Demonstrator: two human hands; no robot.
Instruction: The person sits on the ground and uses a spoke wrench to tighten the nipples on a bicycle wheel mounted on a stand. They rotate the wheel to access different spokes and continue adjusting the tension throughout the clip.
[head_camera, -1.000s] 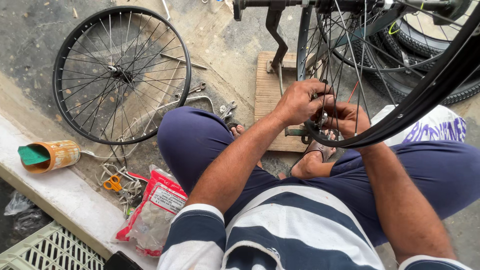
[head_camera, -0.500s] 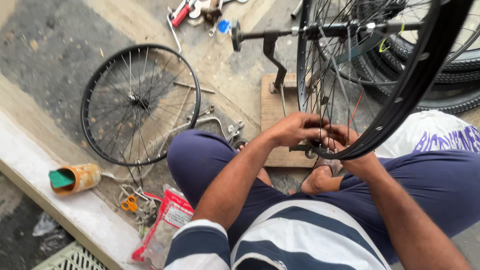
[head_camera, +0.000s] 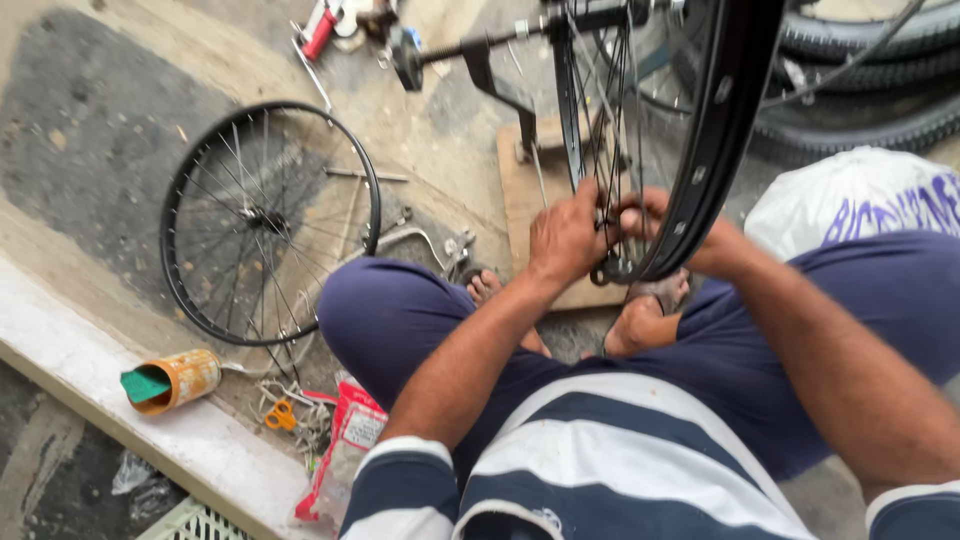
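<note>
Since the earlier frame your view is swinging in closer, so the loose wheel and the can are sliding toward the left edge while your hands are staying at the rim. Your left hand (head_camera: 566, 238) is curling its grip around the thin steel spokes (head_camera: 598, 120) of the upright bicycle wheel (head_camera: 722, 120), just above its lowest point between your knees. Your right hand (head_camera: 655, 212) is sitting behind the smooth black rim; you cannot tell whether its grip is clenched. That wheel is hanging in a dark metal truing stand (head_camera: 490, 62) on a flat wooden board (head_camera: 520, 200). One second spoked wheel (head_camera: 270, 222) is lying flat on the rough concrete floor. One rusty cylindrical can (head_camera: 175, 379), one pair of orange-handled scissors (head_camera: 279, 416), one crinkled red-edged plastic packet (head_camera: 345, 455) and one white plastic bag (head_camera: 850, 195) are lying around you.
</note>
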